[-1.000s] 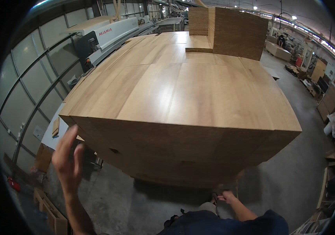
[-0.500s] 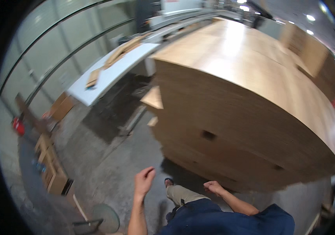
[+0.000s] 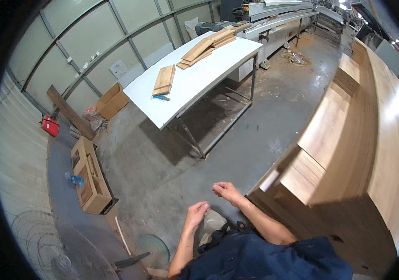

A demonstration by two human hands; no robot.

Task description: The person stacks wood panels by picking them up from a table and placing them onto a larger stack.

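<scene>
My left hand is in front of my body over the floor, its fingers curled in and no object visible in them. A little ahead and to the right, my right hand is also loosely closed, with nothing showing in it. Neither touches anything. Close on my right stands a stack of wooden panels, its lower pieces stepping out as ledges. Ahead, a white-topped table on a metal frame bears several wooden boards, a separate short pile of boards and a small blue tool by its near edge.
A long machine with a roller track runs beyond the table. Left on the floor are a low wooden cabinet with a plastic bottle, an open cardboard box, a red case and a leaning plank. A fan stands lower left.
My view has swung to the right side of the table, bringing it nearer the middle while the panel stack shifts right. My hands have come closer together; both stay curled.
</scene>
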